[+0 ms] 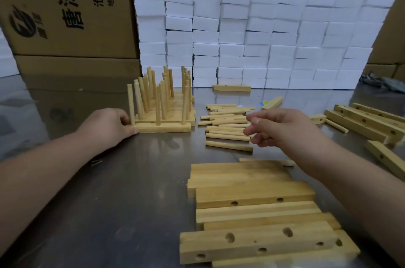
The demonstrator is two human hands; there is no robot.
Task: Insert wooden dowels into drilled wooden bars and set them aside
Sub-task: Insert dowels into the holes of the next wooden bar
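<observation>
At ten o'clock the doweled bar (pixel 164 128) is gripped endwise by the left hand (pixel 109 127), apparently to square it against finished bars (pixel 166 114). The right hand (pixel 282 127), relaxed and empty, is poised over loose dowels (pixel 228 130) at twelve o'clock.

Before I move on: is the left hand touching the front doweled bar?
Touching. Head view: the left hand holds the left end of the front bar, no gap.
</observation>
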